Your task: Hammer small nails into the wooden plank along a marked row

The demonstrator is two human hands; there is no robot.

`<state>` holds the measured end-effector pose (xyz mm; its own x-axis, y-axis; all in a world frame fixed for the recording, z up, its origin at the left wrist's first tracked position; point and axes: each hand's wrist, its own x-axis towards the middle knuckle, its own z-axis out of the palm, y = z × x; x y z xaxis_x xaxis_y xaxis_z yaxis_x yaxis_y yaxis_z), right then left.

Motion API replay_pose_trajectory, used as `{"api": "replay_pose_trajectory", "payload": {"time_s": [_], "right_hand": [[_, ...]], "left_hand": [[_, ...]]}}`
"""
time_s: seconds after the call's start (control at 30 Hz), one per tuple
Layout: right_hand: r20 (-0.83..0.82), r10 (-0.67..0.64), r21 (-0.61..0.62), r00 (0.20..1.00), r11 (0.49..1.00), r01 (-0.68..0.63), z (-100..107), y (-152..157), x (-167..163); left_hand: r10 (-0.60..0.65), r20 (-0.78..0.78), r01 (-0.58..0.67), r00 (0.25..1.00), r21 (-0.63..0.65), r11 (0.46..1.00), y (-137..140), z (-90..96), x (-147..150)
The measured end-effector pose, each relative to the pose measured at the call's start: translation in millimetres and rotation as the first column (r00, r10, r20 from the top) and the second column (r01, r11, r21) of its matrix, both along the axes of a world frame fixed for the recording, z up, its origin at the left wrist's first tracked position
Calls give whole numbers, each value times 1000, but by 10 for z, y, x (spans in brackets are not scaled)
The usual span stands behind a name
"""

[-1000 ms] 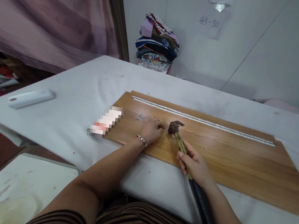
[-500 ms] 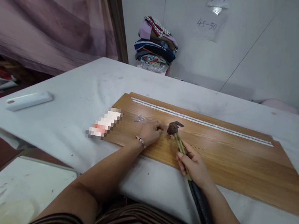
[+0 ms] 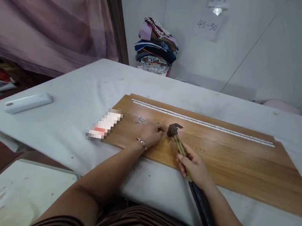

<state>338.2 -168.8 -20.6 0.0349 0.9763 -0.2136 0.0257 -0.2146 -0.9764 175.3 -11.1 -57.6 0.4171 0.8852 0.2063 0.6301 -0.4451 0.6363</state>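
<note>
My left hand [image 3: 151,133] rests on the wooden board [image 3: 234,169], thumb and fingertips pinched together. Whatever is between them is too small to make out. My right hand [image 3: 194,163] is wrapped round the handle of a claw hammer [image 3: 181,146], partway up a long shaft with a dark lower part. The rusty head hangs just right of my left fingertips, its claw pointing right. Left of my left hand lies a small heap of nails [image 3: 141,120]. A short row of dark dots [image 3: 198,149], perhaps nail heads or holes, marks the board beyond my right hand.
Two white measuring strips [image 3: 204,122] run along the board's far side. A blurred-out pale object [image 3: 105,125] lies on its left end. On the white-covered table [image 3: 78,97] is a white elongated object [image 3: 28,103]. Folded clothes [image 3: 156,46] are stacked behind. A white surface [image 3: 30,177] stands lower left.
The hammer head has come slightly left, a little closer to my left fingertips. My left hand keeps its place and pinch. The whole view has shifted slightly.
</note>
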Motion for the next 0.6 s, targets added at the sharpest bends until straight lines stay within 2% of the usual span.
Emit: {"api": "replay_pose_trajectory", "payload": {"time_s": [0.27,0.6], "right_hand": [[-48,-13,40,999,999,15,5,-7,23],[-22,17,14,1000,1000,-17,-29,6,-2]], "left_hand": [[11,-28,-12,1000,-22,1000,-12,25,2],[-15,-20,15,1000,-2,1000,-7,23,-2]]}}
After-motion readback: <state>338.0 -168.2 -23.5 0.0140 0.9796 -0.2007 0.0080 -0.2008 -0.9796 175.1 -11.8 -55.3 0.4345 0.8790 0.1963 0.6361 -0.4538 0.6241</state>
